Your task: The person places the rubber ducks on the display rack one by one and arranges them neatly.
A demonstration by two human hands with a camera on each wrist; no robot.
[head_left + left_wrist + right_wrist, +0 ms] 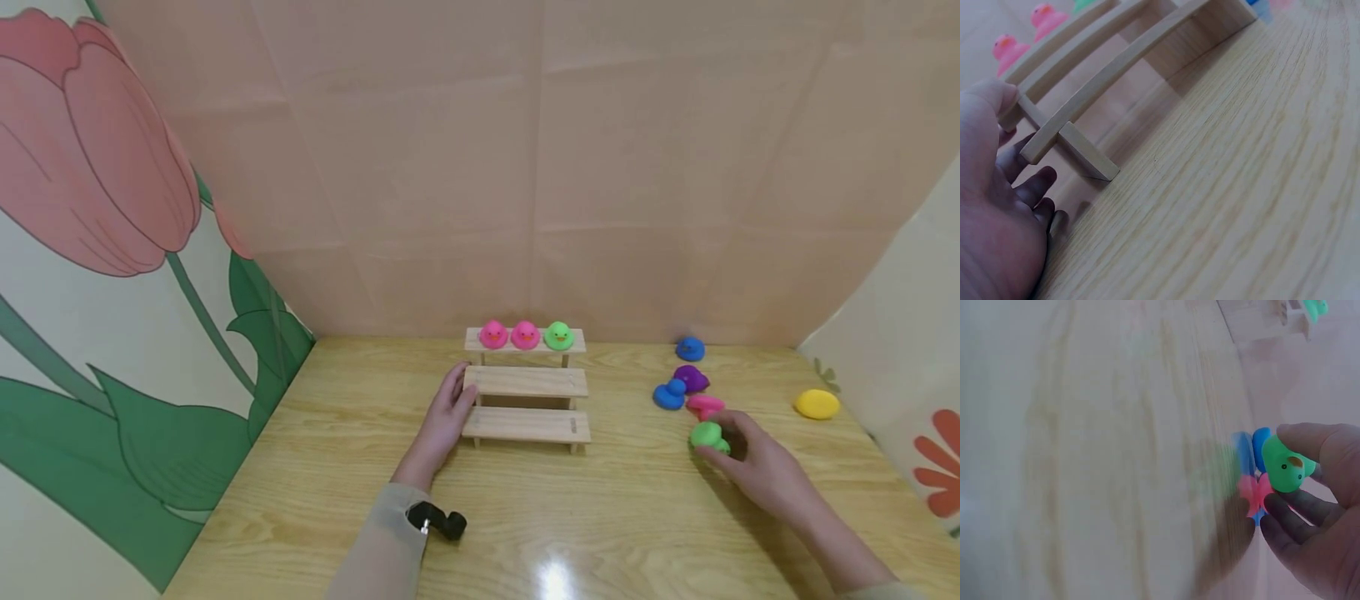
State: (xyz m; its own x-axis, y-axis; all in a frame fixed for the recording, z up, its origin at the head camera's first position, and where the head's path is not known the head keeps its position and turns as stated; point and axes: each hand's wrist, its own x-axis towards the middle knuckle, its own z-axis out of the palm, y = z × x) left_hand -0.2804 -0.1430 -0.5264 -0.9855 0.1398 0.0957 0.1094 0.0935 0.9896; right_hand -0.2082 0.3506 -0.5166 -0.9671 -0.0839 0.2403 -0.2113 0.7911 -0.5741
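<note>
A three-step wooden stand (527,423) rises from the table, with two pink rubber ducks (493,335) and one green rubber duck (559,336) along its top step. My left hand (446,410) grips the stand's left end; in the left wrist view the thumb lies at the end of a step, the fingers around the side. Off to the right, my right hand (763,467) pinches another green duck (1285,464) between thumb and fingers, tipped head-down in the right wrist view. Just beyond it lies a pink duck (705,405), partly overlapped by the hand.
Behind the pink duck are a blue duck (670,395), a purple duck (692,378) and a second blue duck (690,348) near the back edge. A yellow duck (817,404) lies at the far right by the side wall. A pinkish cloth (420,167) hangs behind the table.
</note>
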